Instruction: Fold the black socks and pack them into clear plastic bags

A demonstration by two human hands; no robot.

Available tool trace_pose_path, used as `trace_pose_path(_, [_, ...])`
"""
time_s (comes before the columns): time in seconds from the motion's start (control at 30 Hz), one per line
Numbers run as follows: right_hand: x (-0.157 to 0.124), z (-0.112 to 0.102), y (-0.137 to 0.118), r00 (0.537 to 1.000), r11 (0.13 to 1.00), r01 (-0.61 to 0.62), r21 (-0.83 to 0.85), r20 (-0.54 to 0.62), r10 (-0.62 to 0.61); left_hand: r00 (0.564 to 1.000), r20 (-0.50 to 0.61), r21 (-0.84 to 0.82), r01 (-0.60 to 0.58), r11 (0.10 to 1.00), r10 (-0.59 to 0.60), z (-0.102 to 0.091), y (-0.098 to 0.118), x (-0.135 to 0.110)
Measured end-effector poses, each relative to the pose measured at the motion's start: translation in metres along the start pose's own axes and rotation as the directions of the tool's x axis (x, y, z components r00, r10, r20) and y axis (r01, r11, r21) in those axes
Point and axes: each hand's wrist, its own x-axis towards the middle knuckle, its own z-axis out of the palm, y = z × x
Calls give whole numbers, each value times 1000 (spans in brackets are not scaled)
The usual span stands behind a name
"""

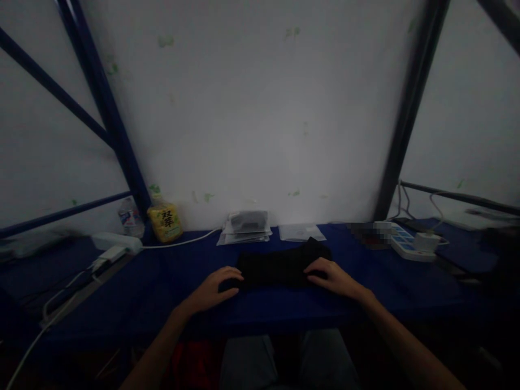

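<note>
Two bare hands are placed on a black cloth (280,268), whose folds are hard to make out in the dim light. The cloth is laid flat on a dark blue table (390,295), directly in front of the person. Its left end is covered by the left hand (211,290), with the fingers held close together and curved over the edge. Its right end is touched by the right hand (335,277), with the fingers likewise kept together and the fingertips resting on the fabric. No clear pinch is shown by either hand, and whether fabric is gripped beneath the fingers cannot be told.

Behind the cloth, a stack of clear plastic bags (246,227) and a flat clear bag (300,233) are lying side by side. Farther left of the cloth, a yellow bottle (164,222) is standing beside a clear plastic bottle (130,218), and a white power strip (116,242) is lying near them. To the right of the cloth, a white power strip with blue switches (408,244) is placed with a white plug (426,242) inserted.
</note>
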Motion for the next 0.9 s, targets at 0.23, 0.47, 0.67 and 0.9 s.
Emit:
trace_pose_path(0.23, [13, -21, 53, 723, 668, -690, -279, -216, 657, 971, -116, 32, 214, 976, -209, 15, -3, -2])
trace_pose_path(0.47, [33, -32, 57, 781, 764, -618, -183, -249, 572, 974, -75, -118, 205, 972, -215, 23, 22, 0])
trace_pose_path(0.67, [50, 1, -10, 927, 976, -164, -147, -361, 101, 971, -81, -158, 210, 965, -224, 22, 21, -1])
trace_pose_path(0.9, [44, 42, -42, 975, 979, 188, -75, 134, -177, 969, -88, -134, 218, 967, -231, 22, 22, -3])
